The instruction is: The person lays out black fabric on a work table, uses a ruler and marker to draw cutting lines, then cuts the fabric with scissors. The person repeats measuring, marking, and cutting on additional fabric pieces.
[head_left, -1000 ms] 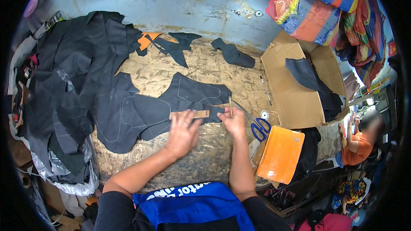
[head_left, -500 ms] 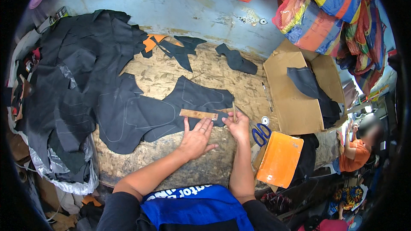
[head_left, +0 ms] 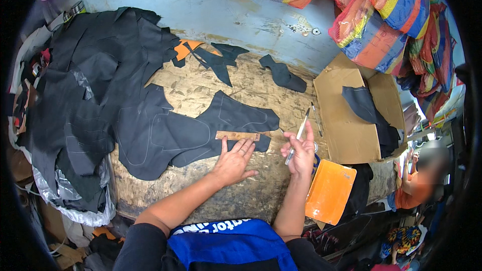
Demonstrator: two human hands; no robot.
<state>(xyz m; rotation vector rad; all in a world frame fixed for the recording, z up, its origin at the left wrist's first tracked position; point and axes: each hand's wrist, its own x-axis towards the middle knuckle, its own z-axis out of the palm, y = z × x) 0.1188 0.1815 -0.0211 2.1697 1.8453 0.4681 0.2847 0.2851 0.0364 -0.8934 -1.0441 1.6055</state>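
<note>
Head view: our right hand (head_left: 301, 154) grips a slim silvery pen (head_left: 301, 129), tip toward one o'clock.
Our left hand (head_left: 234, 164), grasping nothing, rests spread fingers on a flat brown strip (head_left: 236, 135) at its twelve o'clock, atop curvy, matte black sheeting (head_left: 188, 131) with pale outlines.

The person wears a dark, short-sleeved fabric top (head_left: 143, 243) with a bright blue cloth panel (head_left: 231, 251) bearing bold white lettering (head_left: 216, 226), forearms (head_left: 183, 199) bare.
</note>
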